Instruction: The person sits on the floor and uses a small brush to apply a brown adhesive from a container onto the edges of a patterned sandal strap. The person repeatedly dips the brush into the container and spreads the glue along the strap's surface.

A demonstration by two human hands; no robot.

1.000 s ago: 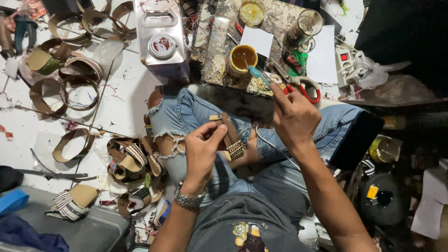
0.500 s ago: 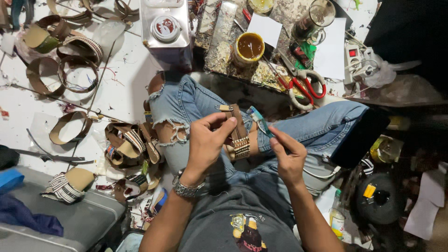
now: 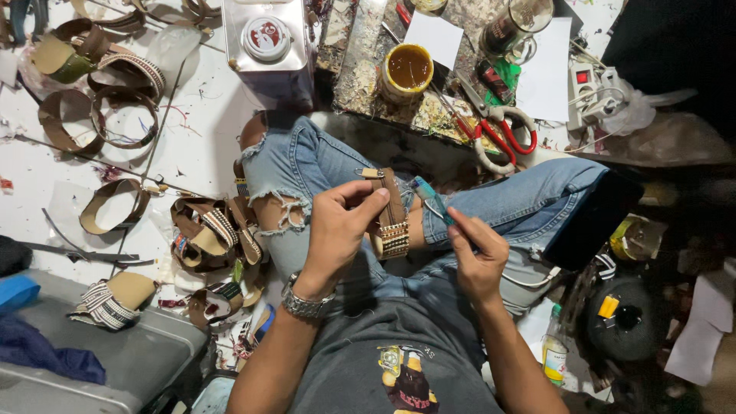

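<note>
Left to right: loose strap loops (image 3: 115,115) litter the white floor. Over the person's lap, the left hand (image 3: 337,222) pinches a brown beaded strap (image 3: 392,218), held upright. The right hand (image 3: 475,257) pinches a small blue-handled brush (image 3: 429,201) against it. This looks like gluing; next likely calls for steady, even strokes.

White paint-flecked floor (image 3: 207,146), grey bin lid (image 3: 115,360), dark right-hand corner
</note>
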